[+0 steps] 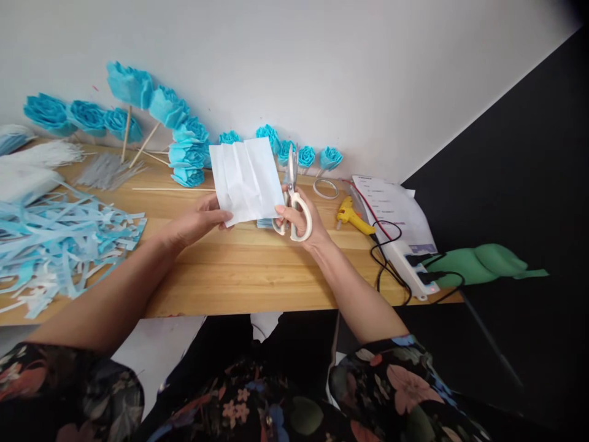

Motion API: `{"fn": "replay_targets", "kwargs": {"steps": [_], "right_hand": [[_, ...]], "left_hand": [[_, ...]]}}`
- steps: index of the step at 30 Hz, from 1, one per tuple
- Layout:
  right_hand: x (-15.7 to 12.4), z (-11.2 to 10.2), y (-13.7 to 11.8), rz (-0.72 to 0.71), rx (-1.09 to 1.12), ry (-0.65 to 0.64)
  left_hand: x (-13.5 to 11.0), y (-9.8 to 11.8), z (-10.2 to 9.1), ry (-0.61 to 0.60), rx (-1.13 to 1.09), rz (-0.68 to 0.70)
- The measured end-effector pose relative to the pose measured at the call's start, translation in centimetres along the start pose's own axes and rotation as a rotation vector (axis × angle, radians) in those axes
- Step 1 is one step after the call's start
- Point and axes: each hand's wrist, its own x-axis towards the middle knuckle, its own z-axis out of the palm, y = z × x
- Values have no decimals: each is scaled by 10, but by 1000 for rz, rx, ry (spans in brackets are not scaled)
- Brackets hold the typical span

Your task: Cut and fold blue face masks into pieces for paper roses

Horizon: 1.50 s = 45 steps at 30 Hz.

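Between my two hands, above the table, a creased white sheet is spread out; it looks like an opened-out face mask with its fold lines showing. My left hand pinches its lower left corner between thumb and fingers. At the lower right corner, my right hand pinches the sheet with the thumb and also holds scissors with white handles, the metal blades pointing up. Under the sheet, partly hidden, a small light-blue stack lies on the table.
Blue paper-like flowers, some on sticks, line the wall. Cut blue and white strips heap at left beside grey wires. Right are a tape ring, yellow glue gun, papers, power strip and green roll.
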Motion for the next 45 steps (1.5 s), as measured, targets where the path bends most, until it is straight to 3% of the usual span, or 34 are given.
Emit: {"fn": "replay_targets", "kwargs": {"steps": [12, 21, 25, 32, 45], "right_hand": [[3, -3, 2, -35, 61, 11], [3, -4, 7, -29, 29, -11], [2, 0, 8, -21, 12, -16], [-2, 6, 11, 29, -5, -39], [0, 3, 8, 1, 56, -22]], "left_hand": [[1, -1, -9, -38, 21, 35], [2, -6, 5, -66, -16, 28], [-1, -4, 15, -103, 66, 29], [1, -3, 26, -18, 68, -18], [2, -9, 11, 41, 106, -51]]}}
